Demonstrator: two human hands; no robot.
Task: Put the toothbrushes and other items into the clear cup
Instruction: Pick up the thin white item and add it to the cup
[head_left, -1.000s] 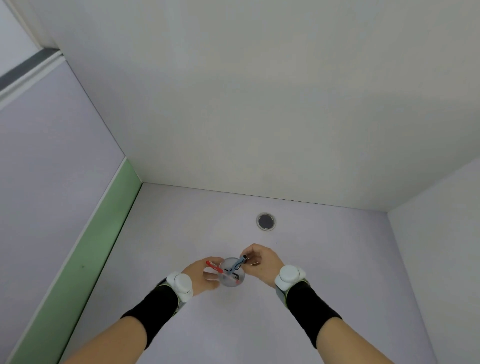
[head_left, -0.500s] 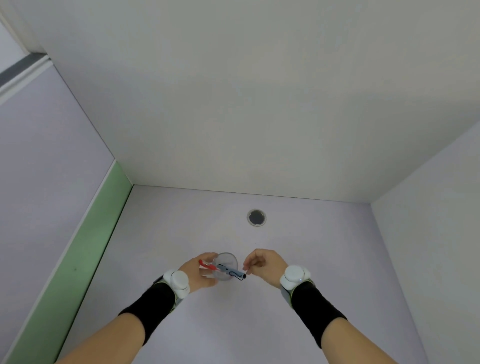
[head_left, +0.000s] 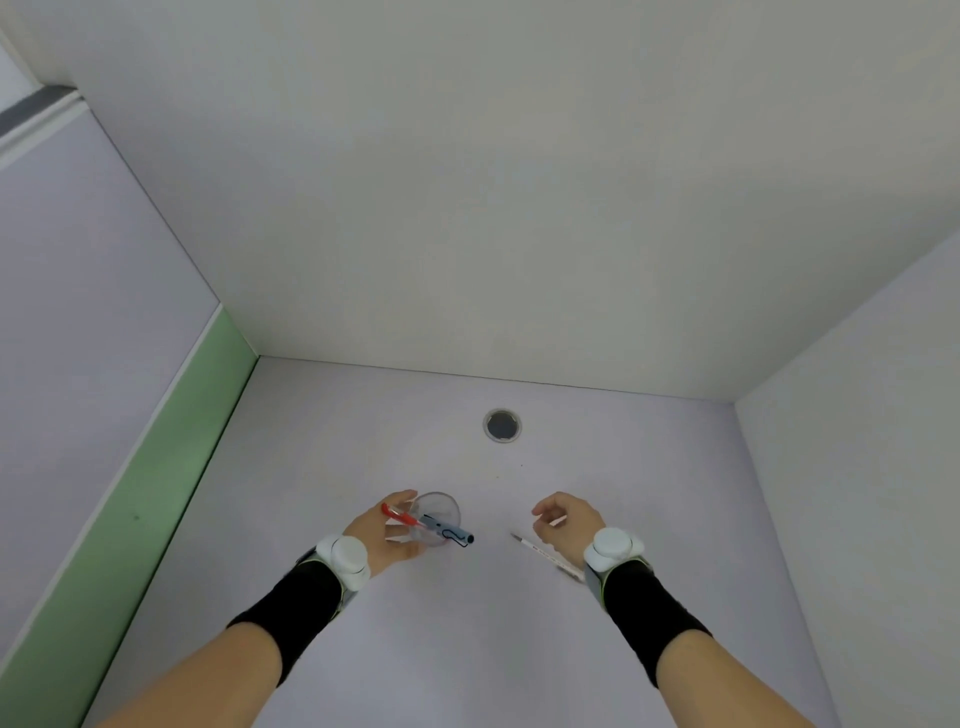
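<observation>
The clear cup (head_left: 439, 517) stands on the pale desk (head_left: 467, 623), a little in front of me and left of centre, with my left hand (head_left: 387, 535) wrapped around its near-left side. My left fingers (head_left: 402, 501) curl against its wall, holding it steady. Two items already lean in it: a red-ended stick (head_left: 397, 514) poking out toward my left hand, and a blue-grey toothbrush (head_left: 449, 534) whose dark end juts out over the rim toward the right.

A moment ago my right hand was at the cup, pinching that blue-grey piece at its top; half a second back it had just let go. Now my right hand (head_left: 569, 519) has pulled well away to the right, and its fingers (head_left: 543, 512) are loosely curled with nothing between them. So I take that drop as done: the blue one stays in the cup on its own.

Just beneath and in front of my right hand lies a thin white stick (head_left: 540, 552) flat on the desk, pointing toward the cup; its near end runs under my wrist. I judge this to be the next thing to pick up. It is slender and lies flush, so I expect it will need a fingertip pinch.

Farther back, a round grey grommet hole (head_left: 502, 425) sits in the desk, well apart from everything.
</observation>
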